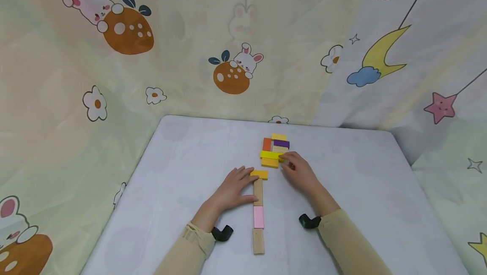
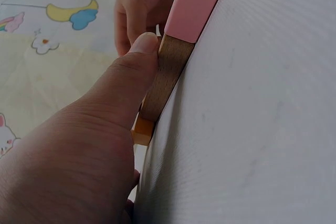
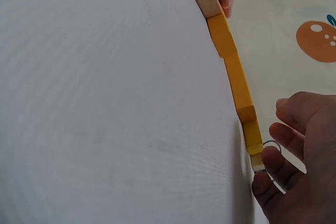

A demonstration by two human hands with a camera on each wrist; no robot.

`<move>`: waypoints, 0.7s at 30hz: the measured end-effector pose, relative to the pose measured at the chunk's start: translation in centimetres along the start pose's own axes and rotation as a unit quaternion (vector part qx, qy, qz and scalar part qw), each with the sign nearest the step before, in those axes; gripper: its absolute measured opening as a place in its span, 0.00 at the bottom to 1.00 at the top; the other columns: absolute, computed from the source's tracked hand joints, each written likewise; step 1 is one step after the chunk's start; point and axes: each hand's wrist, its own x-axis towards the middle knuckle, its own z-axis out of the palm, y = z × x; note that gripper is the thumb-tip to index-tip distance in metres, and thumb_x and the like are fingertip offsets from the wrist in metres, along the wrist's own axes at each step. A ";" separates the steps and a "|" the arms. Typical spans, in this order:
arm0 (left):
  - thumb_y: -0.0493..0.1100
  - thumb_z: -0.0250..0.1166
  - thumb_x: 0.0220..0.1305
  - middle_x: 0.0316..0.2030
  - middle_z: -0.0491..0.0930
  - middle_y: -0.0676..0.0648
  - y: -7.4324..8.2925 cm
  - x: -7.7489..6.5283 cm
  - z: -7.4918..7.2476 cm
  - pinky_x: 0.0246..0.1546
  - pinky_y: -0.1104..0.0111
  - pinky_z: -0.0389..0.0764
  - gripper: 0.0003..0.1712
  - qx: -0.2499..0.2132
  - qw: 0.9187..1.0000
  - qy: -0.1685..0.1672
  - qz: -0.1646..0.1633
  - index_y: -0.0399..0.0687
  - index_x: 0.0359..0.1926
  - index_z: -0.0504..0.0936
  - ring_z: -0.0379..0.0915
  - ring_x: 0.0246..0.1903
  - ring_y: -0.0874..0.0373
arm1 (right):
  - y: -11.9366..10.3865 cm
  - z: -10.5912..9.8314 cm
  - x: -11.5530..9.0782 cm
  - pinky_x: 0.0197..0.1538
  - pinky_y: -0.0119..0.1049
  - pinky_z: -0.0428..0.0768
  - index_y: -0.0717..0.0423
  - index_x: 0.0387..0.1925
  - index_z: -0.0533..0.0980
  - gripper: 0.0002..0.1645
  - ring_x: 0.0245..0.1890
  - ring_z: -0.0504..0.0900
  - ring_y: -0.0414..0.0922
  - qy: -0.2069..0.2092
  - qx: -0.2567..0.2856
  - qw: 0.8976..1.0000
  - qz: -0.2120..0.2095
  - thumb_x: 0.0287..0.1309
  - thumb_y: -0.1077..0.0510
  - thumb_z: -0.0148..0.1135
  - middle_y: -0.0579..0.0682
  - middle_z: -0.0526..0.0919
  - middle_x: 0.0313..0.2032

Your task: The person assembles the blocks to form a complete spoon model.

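Observation:
My left hand [image 1: 232, 188] lies over the upper end of a row of blocks. Its fingertips are at an orange block [image 1: 263, 175], and its thumb reaches to the side of a plain wooden block [image 1: 258, 194]. Below that in the row come a pink block [image 1: 258, 217] and another wooden block [image 1: 258, 241]. My right hand [image 1: 300, 172] is at the right end of a yellow block [image 1: 269, 155], loosely bent fingertips right at it. In the right wrist view its thumb and fingers [image 3: 275, 161] are apart. A yellow-orange block [image 1: 269, 163] lies just below the yellow one.
Beyond the yellow block, an orange-red block [image 1: 267, 144], a purple block [image 1: 281, 143], pale wooden blocks [image 1: 280, 149] and another yellow block [image 1: 279, 137] sit close together. A white-covered table [image 1: 182, 148] bears everything, with a patterned cloth [image 1: 182, 55] behind its far edge.

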 end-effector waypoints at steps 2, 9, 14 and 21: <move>0.80 0.53 0.57 0.76 0.55 0.58 0.0 0.0 0.0 0.78 0.52 0.49 0.44 0.001 1.000 0.000 -0.001 0.72 0.72 0.65 0.48 0.76 0.51 | 0.0 0.1 0.0 0.57 0.47 0.80 0.37 0.61 0.76 0.21 0.51 0.75 0.46 -0.020 -0.012 1.000 -0.011 0.68 0.48 0.58 0.42 0.74 0.61; 0.81 0.51 0.56 0.76 0.55 0.59 0.0 0.1 0.0 0.78 0.53 0.49 0.45 0.007 1.000 0.000 -0.004 0.73 0.72 0.64 0.48 0.77 0.52 | -0.3 0.1 -0.6 0.70 0.60 0.67 0.28 0.63 0.74 0.23 0.69 0.69 0.51 -0.073 -0.056 0.995 -0.029 0.69 0.44 0.55 0.42 0.75 0.66; 0.81 0.50 0.56 0.76 0.54 0.59 0.0 0.1 0.1 0.79 0.54 0.48 0.45 0.007 1.000 -0.003 -0.003 0.74 0.72 0.63 0.48 0.77 0.52 | 0.6 -0.5 -1.0 0.70 0.57 0.69 0.37 0.57 0.80 0.18 0.63 0.74 0.51 -0.019 -0.047 0.999 -0.010 0.70 0.47 0.55 0.45 0.80 0.59; 0.80 0.53 0.57 0.76 0.54 0.58 0.0 0.0 -0.1 0.79 0.53 0.48 0.44 0.002 1.000 -0.001 0.000 0.73 0.72 0.64 0.47 0.77 0.51 | 3.0 -1.5 -1.5 0.61 0.51 0.76 0.44 0.49 0.84 0.15 0.55 0.78 0.49 0.085 -0.009 0.996 0.038 0.70 0.49 0.53 0.45 0.84 0.52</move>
